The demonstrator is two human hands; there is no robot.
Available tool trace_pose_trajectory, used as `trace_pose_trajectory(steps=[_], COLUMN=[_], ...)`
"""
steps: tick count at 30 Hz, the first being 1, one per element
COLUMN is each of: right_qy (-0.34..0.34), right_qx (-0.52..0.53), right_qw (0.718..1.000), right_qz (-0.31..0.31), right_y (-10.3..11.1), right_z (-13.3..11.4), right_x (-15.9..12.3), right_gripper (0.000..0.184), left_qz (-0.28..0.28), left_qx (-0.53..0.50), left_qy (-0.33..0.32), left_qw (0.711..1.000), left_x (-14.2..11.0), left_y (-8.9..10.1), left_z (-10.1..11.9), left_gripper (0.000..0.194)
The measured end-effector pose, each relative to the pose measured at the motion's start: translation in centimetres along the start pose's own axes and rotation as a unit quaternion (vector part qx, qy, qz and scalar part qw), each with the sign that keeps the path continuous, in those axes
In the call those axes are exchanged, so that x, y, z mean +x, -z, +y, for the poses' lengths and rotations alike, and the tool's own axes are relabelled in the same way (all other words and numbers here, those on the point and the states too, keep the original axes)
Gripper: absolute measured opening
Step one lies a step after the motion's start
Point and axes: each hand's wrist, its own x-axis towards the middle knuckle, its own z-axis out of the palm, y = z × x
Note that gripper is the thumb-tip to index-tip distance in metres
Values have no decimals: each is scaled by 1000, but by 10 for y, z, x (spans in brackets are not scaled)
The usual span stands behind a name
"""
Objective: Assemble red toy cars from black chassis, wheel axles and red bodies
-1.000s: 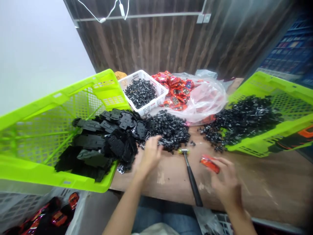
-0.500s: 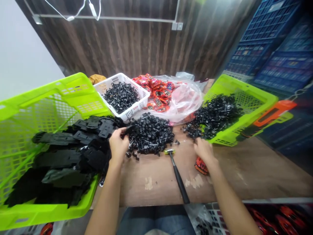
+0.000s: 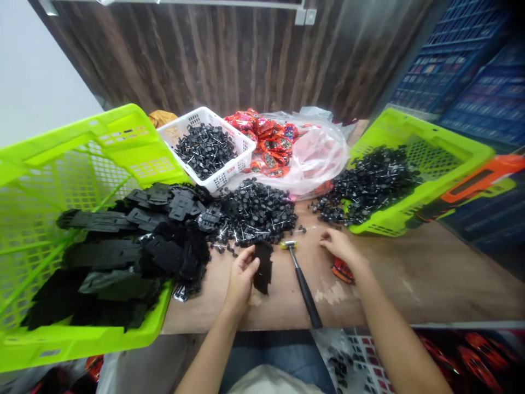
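My left hand [image 3: 243,273] pinches a black plastic base plate [image 3: 263,267], a thin piece with notched edges, above the table's front part. My right hand [image 3: 341,246] is just in front of the right-hand pile of wheels, its fingers curled together; whatever they hold is too small to make out. Under that wrist lies a red toy car body [image 3: 343,271]. Between my hands rests a hammer [image 3: 303,290], its yellow-tipped head pointing away from me. Beyond it is a heap of black wheels on metal axles [image 3: 262,210].
A green crate [image 3: 102,339] on the left holds many black plates [image 3: 102,254]. A white basket [image 3: 221,178] of wheels and a plastic bag [image 3: 320,164] with red car bodies [image 3: 270,145] stand behind. On the right, a tipped green crate [image 3: 451,148] spills wheels [image 3: 373,183].
My left hand has brought the black base plate from beside the left crate rightward and nearer to me. My right hand has drawn back slightly from the right-hand wheels. The view has tilted down.
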Motion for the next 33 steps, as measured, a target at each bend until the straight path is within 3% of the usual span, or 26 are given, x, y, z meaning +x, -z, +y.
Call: trace_pose_trajectory(steps=[3,6,9,11,14,17,20,23,27,30,33], right_qy=[10,32,64,93,130,129,123,161,173,170,166], right_qx=[15,30,59,76,81,72,65,23,-45,-76,-59], right_qw=[1000,999,994,988,982,981,983,984,982,980,975], right_qz=[3,31,72,93,107,122,120,77,63,78,139], right_y=[0,-1,-4,-7,-12,-18,-22,-22,-16,-18,-20], right_z=[6,5,-4,-12,-16,-11,-6,-9,-21,-29,-41], right_x=[-2,-1,-1,-6,-20,-38,-55,-71,-80,-77,-75], right_gripper=[23,23,26,28,26,24,19,21,26,19,16], left_qz=[-9,-31,-100,-134,-87,-40,-28,-40,-28,10,-12], left_qx=[-66,-46,79,204,347,341,215,90,76,107,110], left_qy=[66,15,-90,-153,-193,-159,-30,78,60,58,71], left_qw=[996,998,988,958,914,926,976,992,995,993,991], left_x=[-4,-5,-4,-4,-5,-7,-9,-11,-11,-8,-7], left_y=[-5,-7,-2,4,15,26,33,34,24,13,5], left_z=[-1,0,-2,-5,-14,-22,-24,-19,-14,-15,-17], left_gripper=[45,40,21,13,27,29,22,24,18,36,55])
